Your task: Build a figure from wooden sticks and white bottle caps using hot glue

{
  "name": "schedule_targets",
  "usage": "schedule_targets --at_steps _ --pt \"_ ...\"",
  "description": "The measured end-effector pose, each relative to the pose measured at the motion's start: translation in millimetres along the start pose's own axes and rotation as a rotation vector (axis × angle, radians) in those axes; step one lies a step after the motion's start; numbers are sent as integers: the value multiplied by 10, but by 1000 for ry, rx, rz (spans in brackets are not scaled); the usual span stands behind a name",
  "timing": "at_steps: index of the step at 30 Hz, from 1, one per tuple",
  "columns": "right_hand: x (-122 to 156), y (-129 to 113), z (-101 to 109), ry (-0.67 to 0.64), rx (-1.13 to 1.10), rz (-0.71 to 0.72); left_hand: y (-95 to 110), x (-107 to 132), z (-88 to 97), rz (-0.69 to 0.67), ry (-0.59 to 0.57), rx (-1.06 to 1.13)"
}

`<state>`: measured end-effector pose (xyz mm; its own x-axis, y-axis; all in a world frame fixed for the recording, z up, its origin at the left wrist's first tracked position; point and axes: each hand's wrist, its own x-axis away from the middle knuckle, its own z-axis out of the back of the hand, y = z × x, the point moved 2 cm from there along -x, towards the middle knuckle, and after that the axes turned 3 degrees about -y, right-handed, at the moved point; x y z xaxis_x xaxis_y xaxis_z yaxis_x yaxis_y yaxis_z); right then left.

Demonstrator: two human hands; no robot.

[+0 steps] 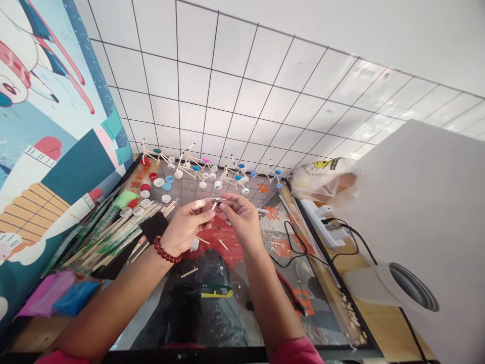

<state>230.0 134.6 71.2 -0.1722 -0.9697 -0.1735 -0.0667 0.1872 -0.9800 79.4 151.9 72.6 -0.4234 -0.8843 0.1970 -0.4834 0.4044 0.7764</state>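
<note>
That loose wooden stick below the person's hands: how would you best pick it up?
Pinch the loose wooden stick at its middle, coming straight down from above with the fingers on its long sides. It is thin and lies flat on the tabletop, so a middle pinch should keep it balanced.

Head cam, facing forward and down, close over the hands

Sits above and behind the left hand and right hand, both near frame centre; forearms enter from the bottom edge, table runs under the hands, tiled wall lies beyond them, mural panel left of the left hand.
</note>
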Motion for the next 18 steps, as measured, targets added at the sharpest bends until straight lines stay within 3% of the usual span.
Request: schedule_targets --at_steps 18 --pt "27 -45 -17 -14 15 18 0 -7 -19 -2 -42 -3"
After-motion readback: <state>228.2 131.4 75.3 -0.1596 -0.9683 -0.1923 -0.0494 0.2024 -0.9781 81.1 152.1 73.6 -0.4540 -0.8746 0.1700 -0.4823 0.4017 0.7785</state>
